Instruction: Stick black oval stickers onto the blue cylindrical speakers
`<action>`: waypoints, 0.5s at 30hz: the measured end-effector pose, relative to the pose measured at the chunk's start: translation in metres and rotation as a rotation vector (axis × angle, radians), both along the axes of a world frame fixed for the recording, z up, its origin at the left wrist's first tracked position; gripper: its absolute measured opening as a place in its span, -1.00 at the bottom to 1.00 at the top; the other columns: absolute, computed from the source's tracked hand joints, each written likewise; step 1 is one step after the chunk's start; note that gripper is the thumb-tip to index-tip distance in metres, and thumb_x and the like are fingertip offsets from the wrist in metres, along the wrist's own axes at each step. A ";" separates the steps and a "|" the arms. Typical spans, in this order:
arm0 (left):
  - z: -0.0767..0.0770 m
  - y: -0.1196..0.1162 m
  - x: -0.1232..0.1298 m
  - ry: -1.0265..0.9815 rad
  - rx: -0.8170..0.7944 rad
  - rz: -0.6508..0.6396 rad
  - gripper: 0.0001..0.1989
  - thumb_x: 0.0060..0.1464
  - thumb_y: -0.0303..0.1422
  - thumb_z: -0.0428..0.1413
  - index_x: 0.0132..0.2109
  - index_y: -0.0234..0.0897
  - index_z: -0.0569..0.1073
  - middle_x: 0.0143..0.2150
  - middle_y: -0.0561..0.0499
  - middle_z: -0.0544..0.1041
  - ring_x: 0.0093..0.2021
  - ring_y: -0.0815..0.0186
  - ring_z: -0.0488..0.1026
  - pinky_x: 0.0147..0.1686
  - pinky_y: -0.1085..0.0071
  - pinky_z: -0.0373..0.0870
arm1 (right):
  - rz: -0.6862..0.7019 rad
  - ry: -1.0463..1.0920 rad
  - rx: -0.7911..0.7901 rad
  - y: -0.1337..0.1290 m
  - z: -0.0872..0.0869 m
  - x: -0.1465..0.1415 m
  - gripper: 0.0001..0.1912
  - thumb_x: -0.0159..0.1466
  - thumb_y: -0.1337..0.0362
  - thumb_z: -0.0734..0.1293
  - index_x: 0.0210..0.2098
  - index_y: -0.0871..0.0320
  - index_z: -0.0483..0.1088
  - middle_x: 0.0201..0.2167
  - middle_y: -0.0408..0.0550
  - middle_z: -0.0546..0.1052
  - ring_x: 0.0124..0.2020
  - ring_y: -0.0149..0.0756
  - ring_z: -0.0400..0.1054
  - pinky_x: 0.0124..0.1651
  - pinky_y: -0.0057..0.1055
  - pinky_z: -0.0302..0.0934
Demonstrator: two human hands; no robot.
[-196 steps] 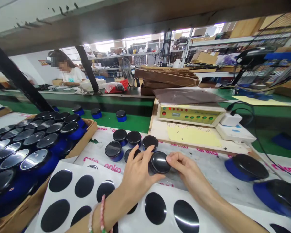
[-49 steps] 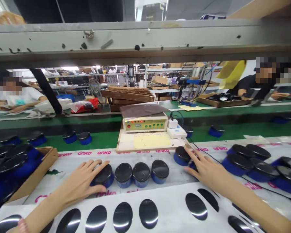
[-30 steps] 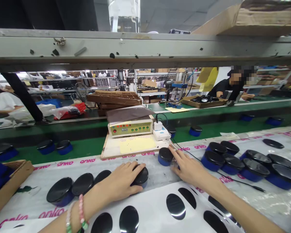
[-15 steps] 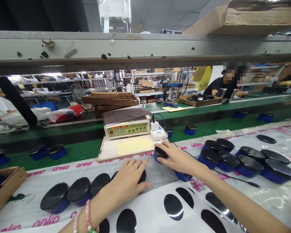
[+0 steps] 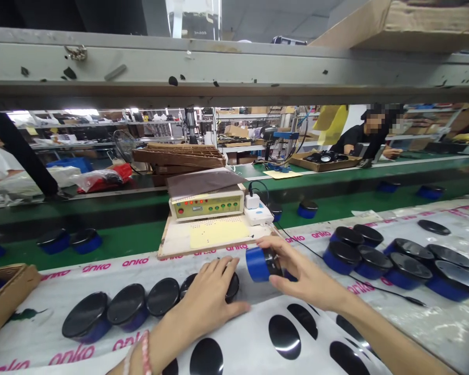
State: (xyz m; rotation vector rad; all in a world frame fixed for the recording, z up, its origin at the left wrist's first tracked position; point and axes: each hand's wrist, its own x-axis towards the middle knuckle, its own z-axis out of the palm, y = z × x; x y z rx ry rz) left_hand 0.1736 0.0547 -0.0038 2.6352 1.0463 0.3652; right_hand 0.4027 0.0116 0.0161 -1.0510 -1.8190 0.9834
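Note:
My right hand [image 5: 303,271] grips a round blue-and-black unit [image 5: 261,264], thumb on one side and fingers on the other. The unit is tilted sideways, its blue part facing left and its black part toward my palm. My left hand [image 5: 209,294] lies palm down with its fingers stretched over the end of a row of similar units [image 5: 163,295]; whether it touches one is hidden. Below both hands spreads a white sheet [image 5: 250,338] bearing black round discs [image 5: 284,336].
A control box [image 5: 207,205] with lit red digits stands ahead on a board. More blue-and-black units [image 5: 408,269] cluster on the right beside a thin black cable [image 5: 398,295]. A cardboard box [image 5: 13,297] sits at left. Beyond runs a green conveyor belt [image 5: 133,237]; a shelf beam [image 5: 234,70] crosses overhead.
My right hand has lifted the unit from the table and tipped it onto its side. My left hand has stayed almost in place. The view has shifted slightly.

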 end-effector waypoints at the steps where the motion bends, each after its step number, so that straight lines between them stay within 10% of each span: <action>1: 0.002 -0.001 0.000 -0.058 -0.008 -0.004 -0.16 -0.04 -0.07 0.22 0.29 -0.29 0.06 0.28 -0.21 0.19 0.23 -0.03 0.17 0.16 0.00 0.18 | 0.010 -0.013 0.024 -0.002 0.000 -0.003 -0.53 0.24 0.28 0.30 0.11 -0.02 0.13 0.14 0.01 0.17 0.14 -0.19 0.16 0.11 -0.24 0.18; 8: 0.013 -0.010 0.004 -0.425 -0.014 -0.086 -0.27 -0.02 -0.25 0.25 0.24 -0.15 0.09 0.19 -0.05 0.34 0.14 0.18 0.33 0.11 0.21 0.30 | 0.008 0.127 0.060 -0.014 0.005 -0.027 -0.62 0.32 0.21 0.23 0.13 -0.05 0.22 0.14 -0.02 0.25 0.21 -0.22 0.10 0.21 -0.24 0.09; 15: 0.007 -0.002 0.000 -0.174 -0.087 -0.034 -0.04 -0.14 -0.15 0.32 0.30 -0.25 0.00 0.25 -0.20 0.24 0.23 0.02 0.19 0.17 0.06 0.20 | -0.159 -0.265 0.137 -0.013 -0.003 -0.023 -0.69 0.30 0.17 0.23 0.03 0.03 0.32 0.14 0.02 0.28 0.17 -0.18 0.16 0.20 -0.21 0.10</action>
